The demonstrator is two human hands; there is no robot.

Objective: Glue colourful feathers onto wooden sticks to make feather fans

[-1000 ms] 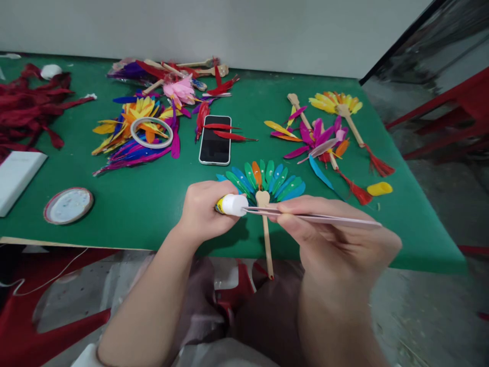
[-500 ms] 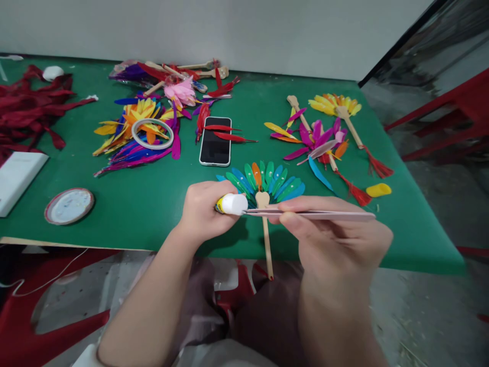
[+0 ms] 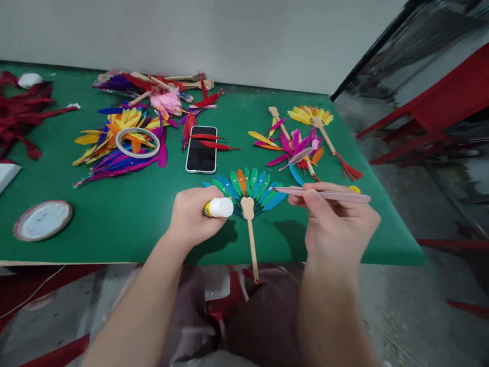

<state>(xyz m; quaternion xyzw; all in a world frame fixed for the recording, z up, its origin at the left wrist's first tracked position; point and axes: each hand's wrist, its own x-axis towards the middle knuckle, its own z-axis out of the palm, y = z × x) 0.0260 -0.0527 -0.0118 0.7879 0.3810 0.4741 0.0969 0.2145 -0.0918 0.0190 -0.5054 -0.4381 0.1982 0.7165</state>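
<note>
My left hand (image 3: 194,216) is closed round a glue stick (image 3: 220,207), its white end pointing right. In my right hand (image 3: 340,219) I pinch a pair of pale pink tweezers (image 3: 324,194). Their tips are over the right-hand feathers of a feather fan (image 3: 248,208); whether they touch is unclear, and a tiny pale speck shows at the tips. Blue and green feathers, with one orange, spread from the fan's wooden head. Small pale dots sit on several feathers. The fan's handle reaches past the table's front edge.
Behind the fan lies a phone (image 3: 201,155) with red feathers on it. A tape roll (image 3: 137,154) rests on loose feathers. At right are a yellow feather fan (image 3: 311,116) and magenta feathers (image 3: 296,148). A round lid (image 3: 44,220) with whitish residue sits at left on the green table (image 3: 126,224).
The tweezers have moved away from the glue stick's white end to over the fan's right feathers. My left hand keeps its hold. The whole view has shifted somewhat.
</note>
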